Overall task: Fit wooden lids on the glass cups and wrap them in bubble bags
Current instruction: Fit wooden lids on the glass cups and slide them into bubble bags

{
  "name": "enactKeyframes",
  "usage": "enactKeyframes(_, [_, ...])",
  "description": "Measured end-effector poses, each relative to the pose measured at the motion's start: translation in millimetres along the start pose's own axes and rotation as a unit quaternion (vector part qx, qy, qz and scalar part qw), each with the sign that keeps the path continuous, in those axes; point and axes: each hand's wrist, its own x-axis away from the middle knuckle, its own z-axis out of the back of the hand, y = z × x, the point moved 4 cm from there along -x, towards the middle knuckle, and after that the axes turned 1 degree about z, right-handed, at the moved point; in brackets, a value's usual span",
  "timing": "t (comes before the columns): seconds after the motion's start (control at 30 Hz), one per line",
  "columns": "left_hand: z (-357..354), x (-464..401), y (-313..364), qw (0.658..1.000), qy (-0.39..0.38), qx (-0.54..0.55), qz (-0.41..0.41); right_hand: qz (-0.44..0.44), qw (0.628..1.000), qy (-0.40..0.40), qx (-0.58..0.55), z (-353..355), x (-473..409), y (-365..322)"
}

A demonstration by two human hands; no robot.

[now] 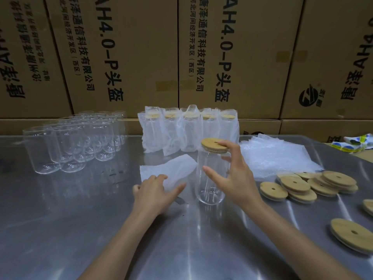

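Observation:
A clear glass cup (211, 178) stands upright at the table's middle with a round wooden lid (214, 145) on its mouth. My right hand (236, 178) is beside the cup, fingers spread and relaxed, fingertips touching the lid's right edge. My left hand (156, 190) holds the near corner of a flat white bubble bag (171, 170) lying just left of the cup. Several wrapped, lidded cups (189, 130) stand in a row behind.
Several bare glass cups (76, 140) are grouped at the far left. A stack of bubble bags (276, 156) lies at the right, with several loose wooden lids (306, 184) in front and another lid (353, 235) near the right edge. Cardboard boxes (181, 57) wall the back.

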Motion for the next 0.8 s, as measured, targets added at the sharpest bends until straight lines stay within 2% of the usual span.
enactKeyframes(0.1, [-1, 3, 0, 0.999, -0.016, 0.026, -0.009, -0.04, 0.996, 0.056, -0.055, 8, 1, 5])
enactKeyframes(0.2, [2, 7, 4, 0.998, -0.015, 0.055, -0.021, -0.114, 0.973, 0.109, -0.168, 14, 3, 16])
enactKeyframes(0.4, [0, 6, 0, 0.995, -0.016, 0.096, -0.013, -0.312, 0.855, 0.166, -0.38, 19, 2, 37])
enactKeyframes(0.5, [-1, 6, 1, 0.999, -0.026, 0.021, -0.042, -0.347, 0.809, 0.157, -0.448, 17, 4, 35])
enactKeyframes(0.63, [-2, 5, 0, 0.999, -0.005, 0.037, -0.037, -0.369, 0.781, 0.106, -0.492, 5, 7, 27])
enactKeyframes(0.8, [1, 4, -1, 0.998, 0.026, 0.048, -0.045, -0.38, 0.783, 0.053, -0.49, -12, 15, 23])
